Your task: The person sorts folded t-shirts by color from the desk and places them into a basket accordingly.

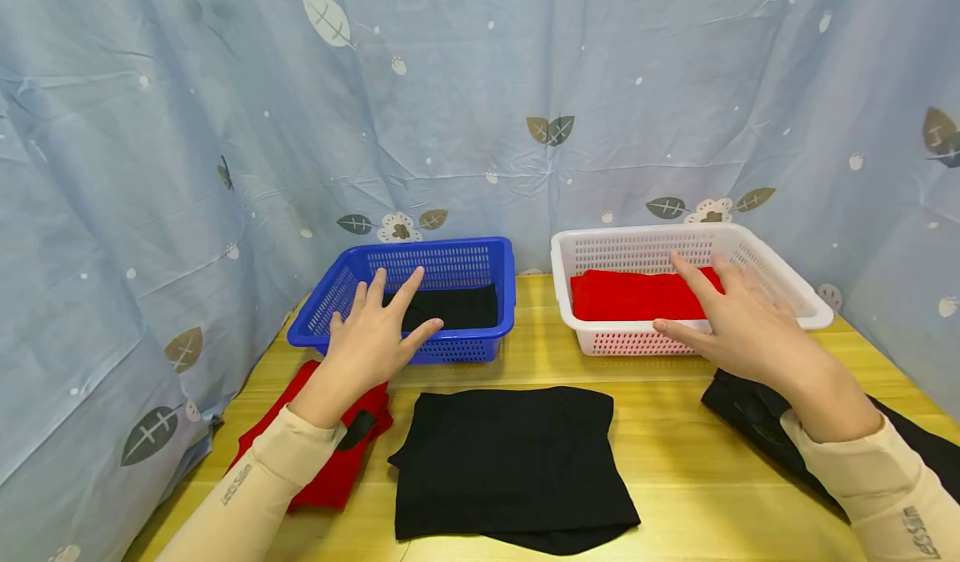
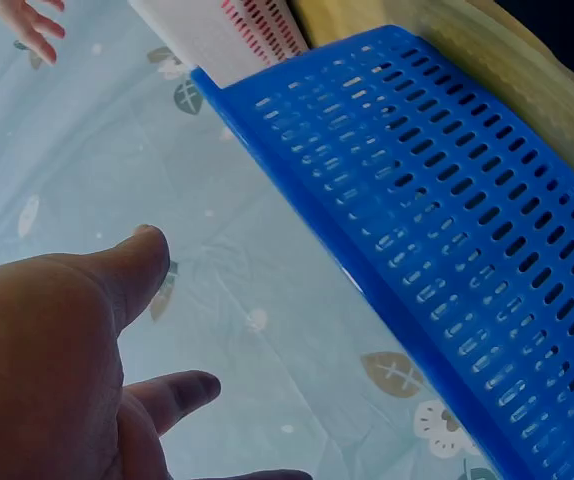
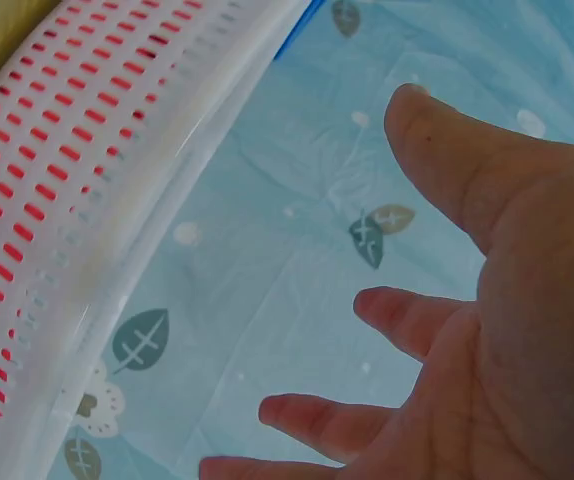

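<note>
My left hand [image 1: 372, 333], fingers spread and holding nothing, is raised before the blue plastic basket [image 1: 506, 295]. Folded black cloth [image 1: 457, 307] lies inside that basket. On the other side, my right hand [image 1: 738, 324] hovers at the white basket [image 1: 564, 278], its fingers also apart and bare. Folded red cloth [image 1: 626, 295] fills part of the white basket. Between the arms a black garment [image 1: 510, 462] is laid out on the table, roughly folded into a rectangle. In both wrist views the palms show nothing gripped.
Under the left forearm is a red garment [image 1: 330, 479] with a black patch, partly hidden. Another black garment [image 1: 750, 412] lies at the right, partly beneath the right forearm. A pale blue patterned curtain [image 1: 480, 87] hangs behind and beside the wooden table [image 1: 675, 495].
</note>
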`<action>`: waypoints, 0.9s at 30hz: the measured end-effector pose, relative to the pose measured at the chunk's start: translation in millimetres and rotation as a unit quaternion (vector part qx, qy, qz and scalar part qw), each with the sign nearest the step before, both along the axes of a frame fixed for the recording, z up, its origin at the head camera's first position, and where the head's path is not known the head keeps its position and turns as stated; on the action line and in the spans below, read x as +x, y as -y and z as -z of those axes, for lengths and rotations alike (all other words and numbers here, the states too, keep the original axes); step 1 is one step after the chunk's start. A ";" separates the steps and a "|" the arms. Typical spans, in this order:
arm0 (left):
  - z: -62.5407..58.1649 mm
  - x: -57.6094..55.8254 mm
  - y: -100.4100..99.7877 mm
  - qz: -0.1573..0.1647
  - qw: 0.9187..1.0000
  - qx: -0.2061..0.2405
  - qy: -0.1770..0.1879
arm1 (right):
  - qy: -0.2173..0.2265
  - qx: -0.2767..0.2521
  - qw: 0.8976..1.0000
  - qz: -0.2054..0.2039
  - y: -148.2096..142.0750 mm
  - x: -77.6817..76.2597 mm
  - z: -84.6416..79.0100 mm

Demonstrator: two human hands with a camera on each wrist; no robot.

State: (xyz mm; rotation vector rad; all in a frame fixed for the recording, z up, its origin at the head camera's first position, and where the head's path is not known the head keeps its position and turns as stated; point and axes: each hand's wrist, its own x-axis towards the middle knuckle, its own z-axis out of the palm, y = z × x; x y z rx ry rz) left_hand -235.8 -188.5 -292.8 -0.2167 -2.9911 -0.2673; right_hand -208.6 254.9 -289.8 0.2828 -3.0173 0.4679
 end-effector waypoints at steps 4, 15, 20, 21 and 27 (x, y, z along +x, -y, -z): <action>-0.4 7.1 0.1 0.007 1.000 -0.008 -0.011 | -0.033 0.020 0.999 -0.024 4.4 5.3 1.4; 1.3 35.0 3.7 0.057 0.996 -0.011 -0.071 | -0.063 0.002 0.996 -0.060 18.8 28.0 9.6; 6.0 48.2 6.9 0.092 0.993 0.026 -0.065 | -0.048 -0.017 0.996 -0.070 24.3 35.7 14.6; 7.0 50.6 7.6 0.097 0.993 0.031 -0.058 | -0.046 -0.018 0.996 -0.073 25.3 37.1 16.0; 14.8 62.7 13.0 0.121 0.991 0.053 0.013 | -0.015 -0.042 0.994 -0.104 31.9 43.1 30.4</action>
